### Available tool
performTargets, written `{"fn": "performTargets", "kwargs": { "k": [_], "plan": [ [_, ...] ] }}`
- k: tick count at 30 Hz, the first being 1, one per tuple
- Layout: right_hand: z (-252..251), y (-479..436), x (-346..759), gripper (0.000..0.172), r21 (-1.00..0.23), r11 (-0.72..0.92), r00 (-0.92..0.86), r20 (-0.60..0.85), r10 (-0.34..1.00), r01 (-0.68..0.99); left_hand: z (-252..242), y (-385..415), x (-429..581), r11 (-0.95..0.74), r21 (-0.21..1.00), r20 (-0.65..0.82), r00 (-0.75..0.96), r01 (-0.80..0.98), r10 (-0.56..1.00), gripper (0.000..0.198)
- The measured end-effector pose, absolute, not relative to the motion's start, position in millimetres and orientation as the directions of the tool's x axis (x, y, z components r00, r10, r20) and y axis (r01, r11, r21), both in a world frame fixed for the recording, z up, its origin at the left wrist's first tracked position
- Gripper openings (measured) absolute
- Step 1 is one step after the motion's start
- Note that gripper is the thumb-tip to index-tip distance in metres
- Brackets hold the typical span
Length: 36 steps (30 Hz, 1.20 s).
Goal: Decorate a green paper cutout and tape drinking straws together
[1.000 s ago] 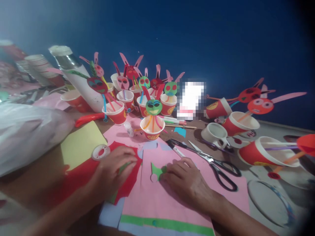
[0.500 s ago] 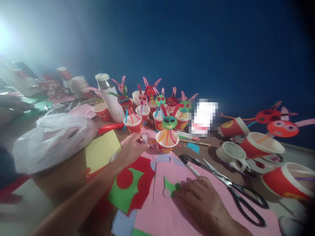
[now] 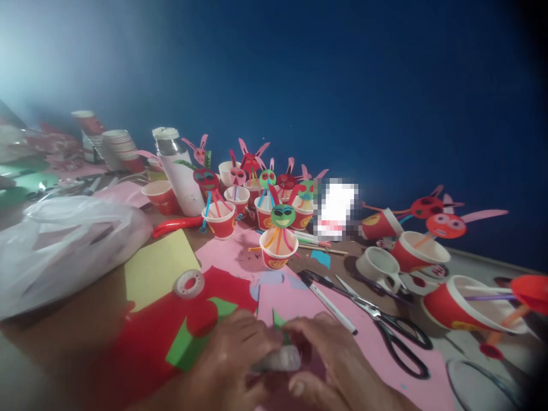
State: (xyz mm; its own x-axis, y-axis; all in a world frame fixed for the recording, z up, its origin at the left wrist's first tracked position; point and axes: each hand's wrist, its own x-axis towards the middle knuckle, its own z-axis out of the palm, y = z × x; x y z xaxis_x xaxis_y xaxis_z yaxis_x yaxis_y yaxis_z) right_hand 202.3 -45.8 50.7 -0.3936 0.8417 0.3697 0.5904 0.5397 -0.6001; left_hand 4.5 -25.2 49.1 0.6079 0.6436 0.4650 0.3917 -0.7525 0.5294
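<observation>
My left hand is closed around a whitish glue stick, held low over the pink paper. Facing the stick's free end, my right hand has thumb and fingers apart; whether it touches the stick I cannot tell. A small green paper scrap shows just beyond the right fingertips. Left of my hands lies red paper with cut green paper on it. A roll of tape sits at the red paper's far edge.
Black-handled scissors and a marker lie on the right. Ahead stands a paper cup with a green paper face, before several similar cups. A white mug, a flask and a plastic bag stand around.
My left hand has picked up the glue stick beside the front cup and brought it back to my right hand. The right hand has come off the marker. The view has shifted.
</observation>
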Motion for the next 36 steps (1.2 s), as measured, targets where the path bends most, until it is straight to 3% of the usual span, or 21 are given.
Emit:
{"fn": "performTargets", "kwargs": {
  "k": [3, 4, 7, 9, 12, 14, 17, 22, 26, 28, 30, 33, 36],
  "plan": [
    [37, -46, 193, 0.044, -0.498, 0.59, -0.386, 0.457, 0.801, 0.635, 35, -29, 9, -0.697, 0.544, 0.411, 0.575, 0.467, 0.707, 0.004],
    [36, -48, 194, 0.044, -0.471, 0.581, -0.41, 0.421, 0.809, 0.664, 31, -29, 6, -0.679, 0.569, 0.378, 0.586, 0.464, 0.717, 0.007],
    [54, -54, 207, 0.043, -0.513, 0.583, -0.427, 0.398, 0.812, 0.63, 26, -25, -11, -0.577, 0.706, 0.221, 0.647, 0.411, 0.73, 0.019],
    [77, -57, 219, 0.038, -0.586, 0.552, -0.381, 0.4, 0.833, 0.593, 27, -19, -22, -0.373, 0.834, 0.028, 0.644, 0.407, 0.764, 0.018],
    [100, -54, 230, 0.031, -0.594, 0.46, -0.385, 0.257, 0.886, 0.661, 38, -7, -26, -0.015, 0.981, -0.114, 0.643, 0.193, 0.758, 0.015],
    [96, -44, 231, 0.021, -0.458, 0.5, -0.408, 0.291, 0.865, 0.735, 45, 1, -20, 0.039, 0.999, -0.045, 0.636, 0.024, 0.77, 0.027],
    [71, -21, 231, 0.012, -0.169, 0.419, -0.374, 0.243, 0.895, 0.892, 49, 10, -4, -0.044, 0.996, 0.082, 0.592, -0.078, 0.802, 0.03],
    [39, 3, 240, 0.015, -0.118, 0.376, -0.345, 0.223, 0.912, 0.919, 34, 11, 6, 0.217, 0.97, -0.126, 0.541, -0.108, 0.832, 0.028],
    [38, 5, 243, 0.03, -0.107, 0.398, -0.35, 0.307, 0.885, 0.911, 28, 13, 2, 0.335, 0.928, -0.21, 0.514, -0.162, 0.832, 0.032],
    [41, 2, 241, 0.028, -0.177, 0.456, -0.366, 0.383, 0.848, 0.872, 28, 14, 1, 0.358, 0.917, -0.228, 0.505, -0.176, 0.832, 0.035],
    [45, -3, 236, 0.022, -0.367, 0.479, -0.333, 0.394, 0.857, 0.798, 28, 14, 1, 0.374, 0.911, -0.24, 0.515, -0.173, 0.823, 0.038],
    [51, -14, 227, 0.028, -0.779, 0.313, -0.331, 0.144, 0.933, 0.543, 27, 13, 2, 0.361, 0.919, -0.228, 0.529, -0.161, 0.817, 0.036],
    [52, -24, 219, 0.033, -0.862, 0.195, -0.382, 0.002, 0.924, 0.468, 26, 12, 4, 0.342, 0.928, -0.233, 0.486, -0.148, 0.842, 0.032]
  ]
}}
